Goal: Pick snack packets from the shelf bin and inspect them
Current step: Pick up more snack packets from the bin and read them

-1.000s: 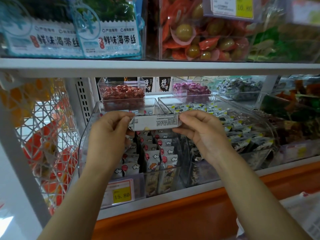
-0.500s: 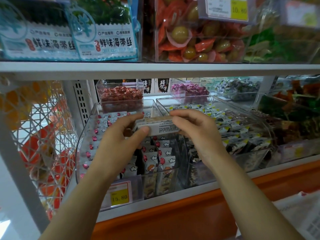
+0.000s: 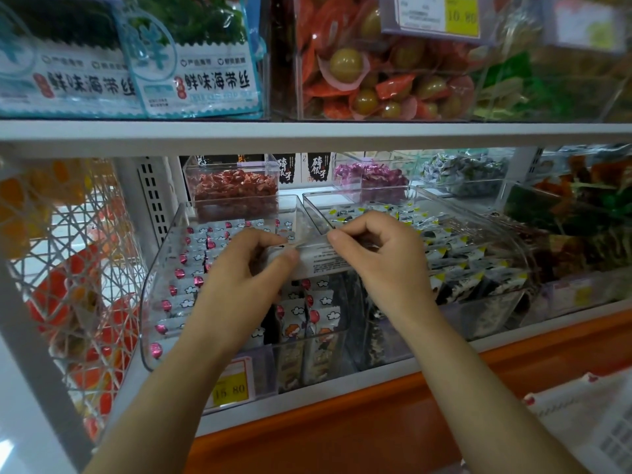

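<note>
Item: I count one snack packet (image 3: pixel 319 261), printed side up, held above the one clear shelf bin (image 3: pixel 159 268). Two hands: left hand (image 3: pixel 239 285) grip pinches its left end, right hand (image 3: pixel 379 265) grip pinches its right end. One yellow price tag (image 3: pixel 232 388) below.

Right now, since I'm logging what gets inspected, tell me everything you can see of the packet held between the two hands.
The packet is a small, flat, whitish pouch, seemingly plastic film, its visible face printed with fine dark text too small to read. It lies roughly level, long side across the view, above the clear bin of cloud-printed packets. The left hand pinches its left end, the right hand its right end; fingers hide both ends.
</note>
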